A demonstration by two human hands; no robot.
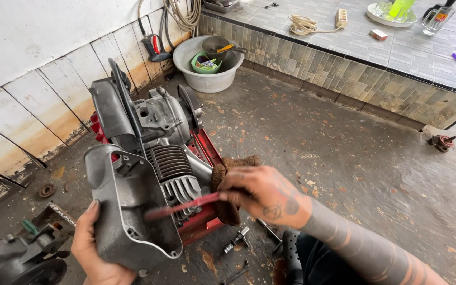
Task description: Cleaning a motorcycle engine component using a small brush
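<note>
Engine block (159, 137): grey metal, dull. Stand (201, 221) under it: red. Brush (180, 206) across engine fins: red handle. Rag (228, 184) right of engine: brown. Basin (207, 79) beyond engine: white, green tub (205, 66) inside. Floor (344, 174): grey, rust-brown specks.

— What sort of place am I working in?

— A rough repair workshop, by the look of my surroundings. A stripped small engine (154, 153) sits on a red stand (207, 153) at the frame's centre, on a stained, rust-flecked concrete floor (344, 158).

— What else shows it?

— Loose bolts (237, 240) lie at the bottom, a hose (183, 16) hangs at the top, and a basin (207, 63) of odds and ends stands below a tiled ledge (354, 42), upper right.
</note>
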